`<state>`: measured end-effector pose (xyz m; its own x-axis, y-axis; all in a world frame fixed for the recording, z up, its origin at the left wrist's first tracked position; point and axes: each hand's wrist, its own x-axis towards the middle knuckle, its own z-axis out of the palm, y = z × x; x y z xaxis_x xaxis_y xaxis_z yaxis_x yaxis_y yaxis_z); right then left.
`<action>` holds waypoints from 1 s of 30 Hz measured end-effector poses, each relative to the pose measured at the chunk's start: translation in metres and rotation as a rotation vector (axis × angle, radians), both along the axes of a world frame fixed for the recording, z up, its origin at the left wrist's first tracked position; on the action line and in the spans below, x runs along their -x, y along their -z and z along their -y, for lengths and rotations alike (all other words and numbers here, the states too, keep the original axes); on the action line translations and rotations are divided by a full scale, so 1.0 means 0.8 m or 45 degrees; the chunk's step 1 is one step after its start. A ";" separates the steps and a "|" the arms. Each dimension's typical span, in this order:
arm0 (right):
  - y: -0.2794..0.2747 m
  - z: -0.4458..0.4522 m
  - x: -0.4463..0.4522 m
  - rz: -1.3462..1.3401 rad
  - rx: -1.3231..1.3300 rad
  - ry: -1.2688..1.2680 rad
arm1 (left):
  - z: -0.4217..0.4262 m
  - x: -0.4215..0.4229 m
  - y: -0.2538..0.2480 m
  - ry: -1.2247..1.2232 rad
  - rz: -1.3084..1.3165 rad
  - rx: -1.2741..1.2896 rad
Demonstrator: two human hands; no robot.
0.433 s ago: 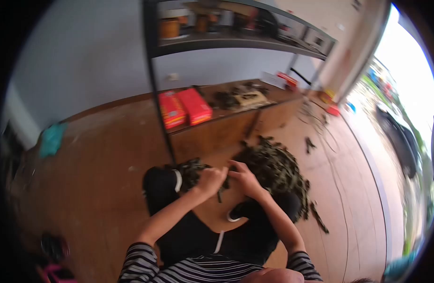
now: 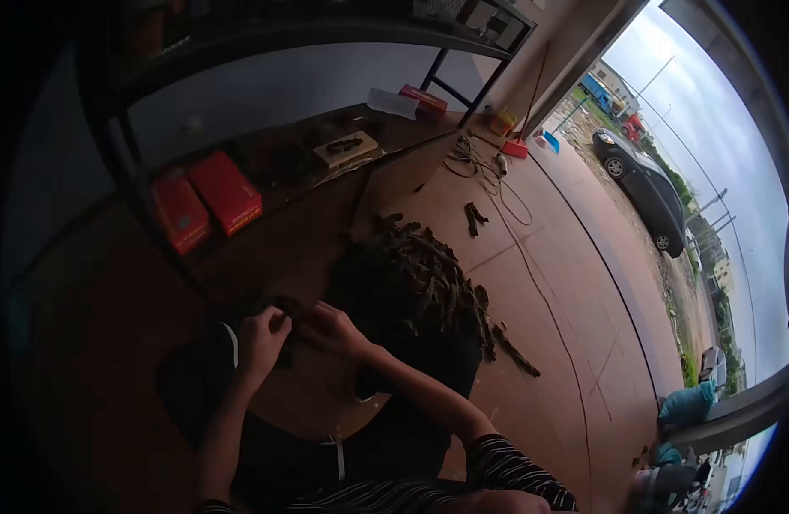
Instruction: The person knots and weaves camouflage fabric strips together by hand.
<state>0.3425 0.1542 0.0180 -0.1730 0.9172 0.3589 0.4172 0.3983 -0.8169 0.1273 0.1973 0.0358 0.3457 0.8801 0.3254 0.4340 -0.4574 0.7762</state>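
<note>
My left hand is closed in a pinch above the gap between my knees. Close to its right is my right hand, its fingers curled together. A dark green strip shows dimly at and below the fingertips, and both hands seem to grip it; deep shadow hides its outline. Beside my right knee lies a large heap of similar dark green strips, with one long strip sticking out at its right edge. A smaller dark bunch by my left knee is barely visible.
Ahead stands a metal rack, with red boxes and a pale block on its low shelf. A cable runs along the floor past a loose dark piece. Outside the doorway is a dark car.
My view has swung to the right, showing more of the doorway and the car, and the room looks much darker. My hands stay close together between my knees, slightly further apart.
</note>
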 end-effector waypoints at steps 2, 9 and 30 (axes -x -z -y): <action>0.024 0.107 0.139 -0.061 -0.091 -0.047 | 0.112 0.123 -0.005 0.045 -0.030 0.083; 0.027 0.195 0.118 -0.252 0.517 0.014 | 0.222 0.105 0.031 -0.061 -0.046 0.272; 0.024 0.154 0.106 0.028 0.280 0.003 | 0.189 0.091 0.035 -0.066 -0.075 0.193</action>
